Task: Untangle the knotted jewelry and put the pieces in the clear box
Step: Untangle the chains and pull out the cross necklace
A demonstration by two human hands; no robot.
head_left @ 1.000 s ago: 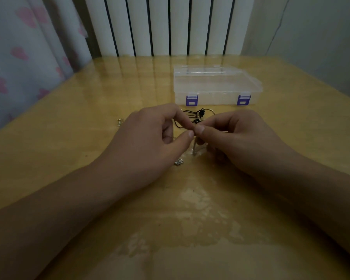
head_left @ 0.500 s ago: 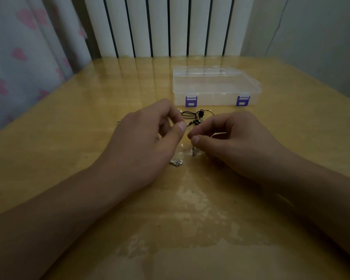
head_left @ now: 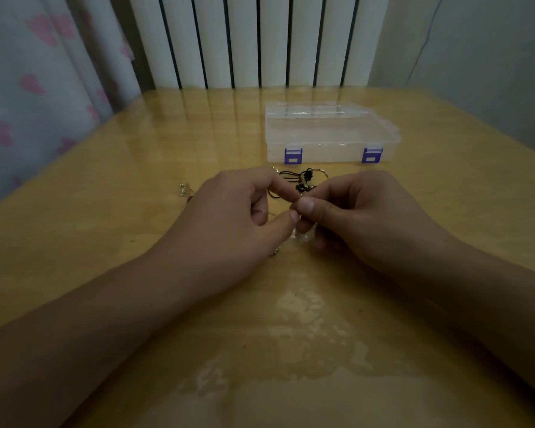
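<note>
No writing to read anywhere here: none on the clear box (head_left: 331,134), nothing on its purple clasps (head_left: 293,156), and the table (head_left: 105,230) carries no label or number. The curtain (head_left: 28,88) shows only pink heart shapes, no letters.

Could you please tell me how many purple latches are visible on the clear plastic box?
2. One purple latch sits at the left of the clear plastic box's front wall, the other purple latch at the right. Other sides may hide more.
</note>
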